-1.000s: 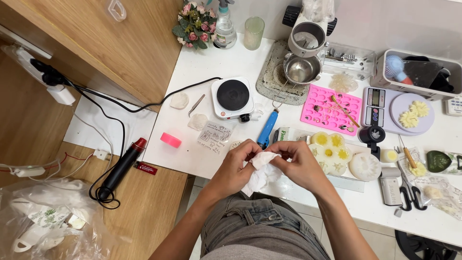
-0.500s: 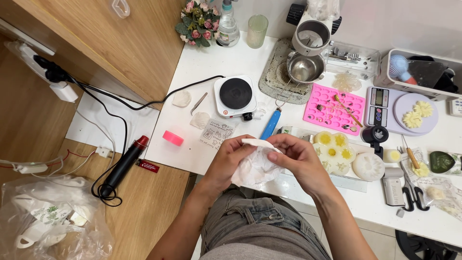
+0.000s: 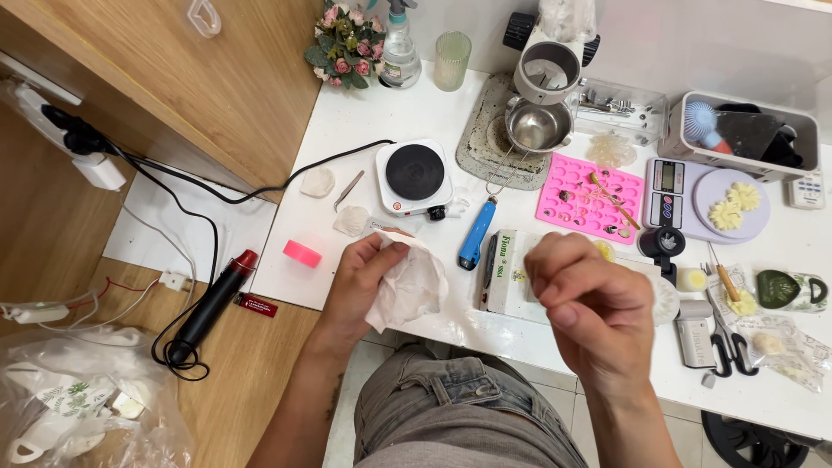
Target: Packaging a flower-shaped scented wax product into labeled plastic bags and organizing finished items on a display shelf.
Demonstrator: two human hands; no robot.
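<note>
My left hand (image 3: 362,288) grips a crumpled white tissue (image 3: 411,289) over the near edge of the white table (image 3: 347,130). My right hand (image 3: 588,305) hovers apart from it to the right, fingers curled in and thumb against them. I see nothing in it. Under the right hand lie a white carton (image 3: 504,270) and a tray of yellow flower-shaped pieces, mostly hidden. A blue-handled tool (image 3: 474,244) lies between the hands, further back.
Behind stand a small white hot plate (image 3: 415,174), a pink silicone mould (image 3: 588,197), a scale (image 3: 667,194), a lilac plate (image 3: 711,186) and a steel pot (image 3: 538,126). A pink block (image 3: 302,253) lies left. A black and red heat gun (image 3: 211,302) rests on the wooden surface.
Both hands were working the tissue together. Now the right hand has let go and drawn off to the right, while the left keeps the tissue.
</note>
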